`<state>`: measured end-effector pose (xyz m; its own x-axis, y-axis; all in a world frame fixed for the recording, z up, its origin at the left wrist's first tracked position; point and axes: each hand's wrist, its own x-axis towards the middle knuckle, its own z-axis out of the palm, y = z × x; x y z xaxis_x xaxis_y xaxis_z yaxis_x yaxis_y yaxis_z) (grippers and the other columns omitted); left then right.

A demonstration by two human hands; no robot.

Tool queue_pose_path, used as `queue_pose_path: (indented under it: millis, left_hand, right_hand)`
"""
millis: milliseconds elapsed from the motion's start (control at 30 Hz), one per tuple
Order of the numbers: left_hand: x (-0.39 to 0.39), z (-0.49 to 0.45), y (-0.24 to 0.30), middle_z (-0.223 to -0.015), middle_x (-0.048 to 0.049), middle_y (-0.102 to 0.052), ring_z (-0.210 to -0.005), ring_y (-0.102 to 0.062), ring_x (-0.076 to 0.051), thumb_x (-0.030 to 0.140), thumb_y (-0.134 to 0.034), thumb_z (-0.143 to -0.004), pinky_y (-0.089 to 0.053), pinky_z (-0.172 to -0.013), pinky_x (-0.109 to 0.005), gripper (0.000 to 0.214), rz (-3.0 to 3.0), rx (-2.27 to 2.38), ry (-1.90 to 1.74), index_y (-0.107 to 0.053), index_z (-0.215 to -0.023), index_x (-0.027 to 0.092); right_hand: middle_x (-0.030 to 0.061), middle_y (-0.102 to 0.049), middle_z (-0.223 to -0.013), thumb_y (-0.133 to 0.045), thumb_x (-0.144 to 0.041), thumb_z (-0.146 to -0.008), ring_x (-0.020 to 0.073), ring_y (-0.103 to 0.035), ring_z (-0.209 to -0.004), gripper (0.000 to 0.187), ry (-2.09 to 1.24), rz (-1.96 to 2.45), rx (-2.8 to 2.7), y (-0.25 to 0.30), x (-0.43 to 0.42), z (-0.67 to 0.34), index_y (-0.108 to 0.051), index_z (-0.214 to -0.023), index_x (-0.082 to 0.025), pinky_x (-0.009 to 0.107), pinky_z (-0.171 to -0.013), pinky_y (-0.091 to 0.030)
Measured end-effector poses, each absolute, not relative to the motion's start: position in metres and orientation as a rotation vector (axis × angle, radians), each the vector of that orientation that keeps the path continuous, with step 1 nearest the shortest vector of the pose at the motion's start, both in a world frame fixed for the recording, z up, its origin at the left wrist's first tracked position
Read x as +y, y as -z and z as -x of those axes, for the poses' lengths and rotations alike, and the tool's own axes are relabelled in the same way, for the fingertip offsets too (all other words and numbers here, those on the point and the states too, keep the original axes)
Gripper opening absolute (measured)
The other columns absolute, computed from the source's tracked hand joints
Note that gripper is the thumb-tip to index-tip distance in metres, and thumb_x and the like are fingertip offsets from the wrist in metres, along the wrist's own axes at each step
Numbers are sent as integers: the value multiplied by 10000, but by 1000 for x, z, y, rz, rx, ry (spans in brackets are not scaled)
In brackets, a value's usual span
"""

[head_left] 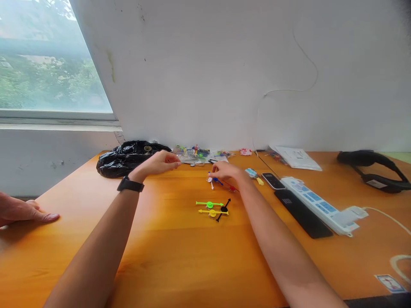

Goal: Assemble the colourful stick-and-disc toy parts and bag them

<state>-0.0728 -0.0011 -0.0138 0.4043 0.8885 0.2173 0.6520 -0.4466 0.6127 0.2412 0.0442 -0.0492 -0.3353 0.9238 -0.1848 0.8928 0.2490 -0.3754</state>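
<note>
My left hand [159, 164], with a dark band [130, 185] on its wrist, hovers over the table's far side by the black plastic bag. Its fingers curve loosely, thumb apart, nothing visible between them. My right hand [224, 170] reaches down with thumb and fingers pinched at a white arrow spinner [211, 181]. Beside that lie a blue arrow spinner [217, 181] and a red one [232, 188], partly behind my right hand and forearm. Closer to me, green [209, 205], yellow [212, 213] and black [224, 209] arrow spinners lie grouped together.
Against the wall lie a black plastic bag [128, 158] and clear bags of colourful parts [195, 153]. On the right are a power strip [316, 203], a black slab [302, 214], a small device [272, 181] and a black headset-like strap [372, 169]. Another person's hand [28, 210] rests at left.
</note>
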Motion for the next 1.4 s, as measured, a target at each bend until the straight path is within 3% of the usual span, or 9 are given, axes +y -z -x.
queue_pose_path:
  millis: [167,300,433,533,667,800,1000,1133,1400]
  left_hand:
    - [27,83,57,-835,-80,-771,-759,-699,-258,417,-747,-761,-538,-705,-331,218,-2276,1563,-789,-793,-840,219]
    - [37,89,86,-1330,-191,-680,-1160,-628,-399,342,-751,-745,-485,-1033,-513,278,-2365,1760,-933,-796,-973,190]
    - [32,80,98,-1607,-149,-512,-1315,-452,-486,304,-719,-809,-399,-1063,-619,356,-2507,1827,-769,-785,-1153,239]
    - [28,73,92,-1512,-122,-619,-1299,-458,-451,269,-656,-870,-393,-1054,-613,404,-2550,1760,-854,-745,-1264,254]
    - [23,74,63,-1197,-112,-756,-1265,-535,-377,294,-688,-886,-382,-1131,-571,215,-2367,1732,-1515,-776,-1073,234]
    - [19,84,32,-992,-78,-743,-927,-707,-244,392,-780,-819,-581,-875,-398,263,-1772,1556,-1935,-715,-974,190]
    - [3,92,11,-872,-37,-737,-755,-713,-156,383,-906,-715,-579,-732,-278,561,-1453,1187,-1746,-689,-1180,156]
    - [-2,85,8,-924,-59,-750,-838,-730,-180,369,-944,-710,-600,-825,-317,695,-1365,1066,-1645,-686,-1312,135]
    - [-2,80,7,-892,-43,-735,-954,-746,-223,297,-975,-682,-599,-984,-397,682,-1267,965,-1578,-710,-1295,159]
  right_hand:
    - [96,-793,-1034,-853,-318,-728,233,-720,-864,289,-605,1669,-2519,70,40,-209,-766,-977,-199,256,-620,-446]
    - [21,-802,-1017,-827,-339,-763,180,-721,-863,326,-878,1321,-2710,75,30,-183,-774,-1072,-246,217,-644,-459]
    - [-1,-804,-965,-824,-306,-753,165,-713,-807,347,-1007,1109,-2823,74,22,-168,-786,-1095,-259,216,-630,-458]
    - [-1,-806,-930,-828,-287,-747,168,-712,-777,348,-1041,1114,-2834,70,19,-169,-795,-1093,-263,223,-622,-458]
    - [8,-812,-984,-835,-283,-748,171,-719,-798,387,-1024,1227,-2791,65,20,-177,-786,-1130,-259,223,-632,-464]
    - [20,-812,-1008,-829,-297,-772,166,-718,-825,360,-974,1322,-2798,59,20,-183,-773,-1122,-233,214,-626,-453]
    - [62,-800,-1067,-917,-524,-680,215,-738,-879,518,-1014,1415,-2818,38,17,-197,-783,-1075,-217,250,-678,-508]
    - [122,-729,-1296,-868,-616,-751,238,-734,-1058,729,-1163,1157,-2193,25,15,-199,-664,-1325,-217,280,-825,-590]
    - [58,-792,-913,-846,-152,-799,164,-748,-813,348,-1459,805,-1362,22,20,-192,-709,-1117,-189,295,-792,-647]
